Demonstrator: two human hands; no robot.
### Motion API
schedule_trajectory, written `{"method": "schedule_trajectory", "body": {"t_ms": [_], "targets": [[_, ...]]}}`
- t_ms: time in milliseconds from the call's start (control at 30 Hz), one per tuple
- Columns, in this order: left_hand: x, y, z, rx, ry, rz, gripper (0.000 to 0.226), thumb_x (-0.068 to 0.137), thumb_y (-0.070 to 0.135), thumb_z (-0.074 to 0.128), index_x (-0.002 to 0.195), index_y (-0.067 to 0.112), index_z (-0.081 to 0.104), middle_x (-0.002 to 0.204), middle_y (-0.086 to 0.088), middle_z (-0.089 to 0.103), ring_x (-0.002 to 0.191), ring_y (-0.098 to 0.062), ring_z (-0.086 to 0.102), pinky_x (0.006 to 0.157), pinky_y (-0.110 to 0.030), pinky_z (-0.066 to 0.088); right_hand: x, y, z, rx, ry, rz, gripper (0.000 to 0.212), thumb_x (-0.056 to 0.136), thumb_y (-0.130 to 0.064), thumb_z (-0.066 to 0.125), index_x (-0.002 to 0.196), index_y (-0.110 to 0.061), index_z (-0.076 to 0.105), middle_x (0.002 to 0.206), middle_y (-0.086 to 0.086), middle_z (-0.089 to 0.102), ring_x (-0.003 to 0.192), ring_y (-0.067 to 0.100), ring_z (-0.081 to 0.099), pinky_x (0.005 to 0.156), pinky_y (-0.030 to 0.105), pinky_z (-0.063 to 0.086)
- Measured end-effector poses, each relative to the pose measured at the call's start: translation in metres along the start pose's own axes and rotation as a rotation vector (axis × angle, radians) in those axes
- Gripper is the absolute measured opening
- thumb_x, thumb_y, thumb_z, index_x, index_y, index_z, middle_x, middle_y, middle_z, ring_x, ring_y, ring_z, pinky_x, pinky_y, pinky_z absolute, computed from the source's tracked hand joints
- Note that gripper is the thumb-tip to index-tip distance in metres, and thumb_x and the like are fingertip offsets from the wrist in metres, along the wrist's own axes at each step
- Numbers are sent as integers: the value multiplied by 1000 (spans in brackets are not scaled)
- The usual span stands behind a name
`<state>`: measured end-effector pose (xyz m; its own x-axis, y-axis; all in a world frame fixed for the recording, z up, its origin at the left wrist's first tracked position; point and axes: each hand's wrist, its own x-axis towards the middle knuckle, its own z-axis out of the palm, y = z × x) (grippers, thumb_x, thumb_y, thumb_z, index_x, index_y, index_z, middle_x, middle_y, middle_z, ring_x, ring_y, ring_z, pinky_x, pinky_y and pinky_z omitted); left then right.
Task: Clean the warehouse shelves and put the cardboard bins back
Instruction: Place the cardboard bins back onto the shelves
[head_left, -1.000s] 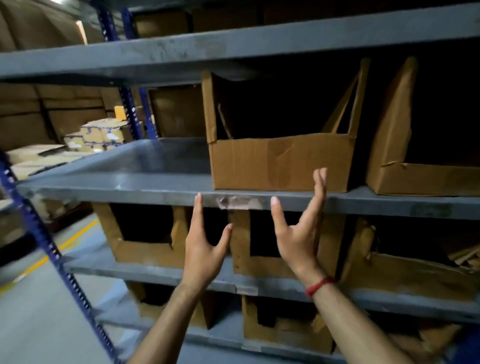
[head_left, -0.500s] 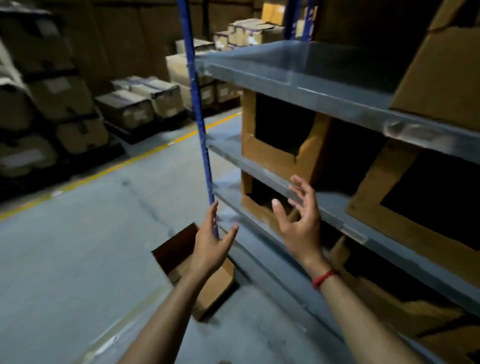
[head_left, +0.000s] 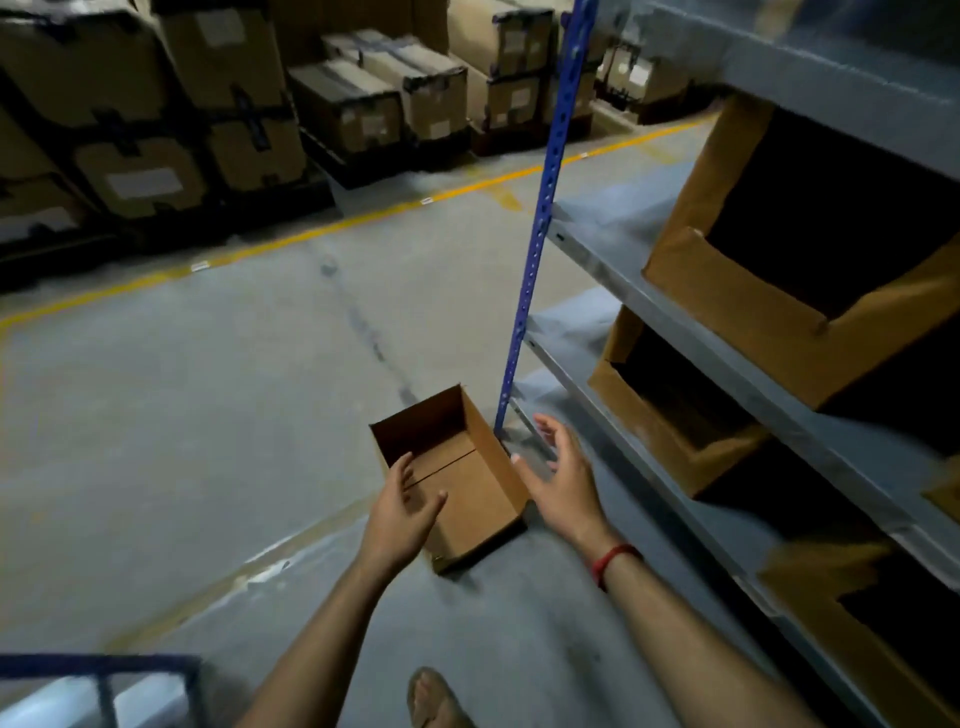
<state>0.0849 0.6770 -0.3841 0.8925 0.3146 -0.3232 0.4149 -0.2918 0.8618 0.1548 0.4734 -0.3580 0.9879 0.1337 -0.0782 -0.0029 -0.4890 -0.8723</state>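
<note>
Warehouse floor (head_left: 208, 415), open cardboard bin (head_left: 467, 483) lying between left grip (head_left: 402, 512) and right grip (head_left: 563, 483), both released, empty

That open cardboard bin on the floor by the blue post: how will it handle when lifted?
Probably light: the cardboard bin looks empty, its bare bottom showing. Its thin, lidless walls may flex inward if squeezed. Flat-bottomed on the floor, it should slide rather than roll if pushed.
</note>
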Motion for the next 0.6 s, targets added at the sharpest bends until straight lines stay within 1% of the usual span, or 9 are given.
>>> {"method": "schedule_trajectory", "body": {"t_ms": [33,100,133,167,200,233,300,467,600], "targets": [[4,-8,-4,7,-1,-37,78,91,30,72,155,17,30,156,-9,40,139,-30,43,112,-44,40,4,7,7,-10,-25,31,59,90,-29,70,141,-38,40,144,-14,45,131,1,42,110,34,41],[10,-21,-11,3,1,-99,77,91,29,72,154,18,30,155,-10,41,138,-30,44,111,-45,41,10,14,17,-39,-61,91,60,91,-30,69,141,-38,39,146,-13,43,132,4,41,109,36,42],[13,-27,-14,5,1,-120,75,91,28,71,153,19,31,154,-11,42,136,-30,45,110,-44,42,13,16,20,-52,-74,110,60,91,-29,68,142,-37,38,145,-14,42,131,4,41,106,34,44],[16,-31,-16,15,0,-141,72,92,27,71,152,20,32,152,-11,44,135,-31,47,108,-44,44,16,20,23,-61,-83,128,60,92,-29,67,143,-36,37,143,-17,41,127,2,40,99,29,46],[19,-35,-18,24,4,-163,70,92,27,70,152,20,33,150,-11,46,133,-31,48,106,-44,45,20,21,25,-71,-97,149,60,93,-27,66,144,-36,36,138,-18,40,123,1,39,92,23,45],[23,-39,-19,25,12,-185,68,93,27,70,151,20,35,149,-12,48,131,-32,49,105,-45,46,25,25,26,-78,-109,169,61,93,-26,66,145,-34,35,135,-18,39,121,0,38,89,20,41],[31,-49,-20,19,32,-223,67,92,26,70,150,16,36,146,-14,50,129,-32,51,105,-45,46,36,36,28,-98,-124,197,60,93,-25,67,145,-30,37,133,-17,40,119,-1,38,90,19,38],[54,-62,-11,26,42,-311,69,92,28,71,150,15,38,144,-14,52,128,-32,53,107,-44,46,68,58,32,-111,-187,273,60,93,-25,67,145,-27,37,133,-11,44,118,2,39,95,24,37],[79,-68,7,15,71,-404,68,92,31,70,150,17,38,144,-11,53,126,-33,55,103,-44,48,105,82,40,-131,-242,328,63,91,-28,69,145,-23,38,143,-1,47,118,6,42,96,26,36]]}}
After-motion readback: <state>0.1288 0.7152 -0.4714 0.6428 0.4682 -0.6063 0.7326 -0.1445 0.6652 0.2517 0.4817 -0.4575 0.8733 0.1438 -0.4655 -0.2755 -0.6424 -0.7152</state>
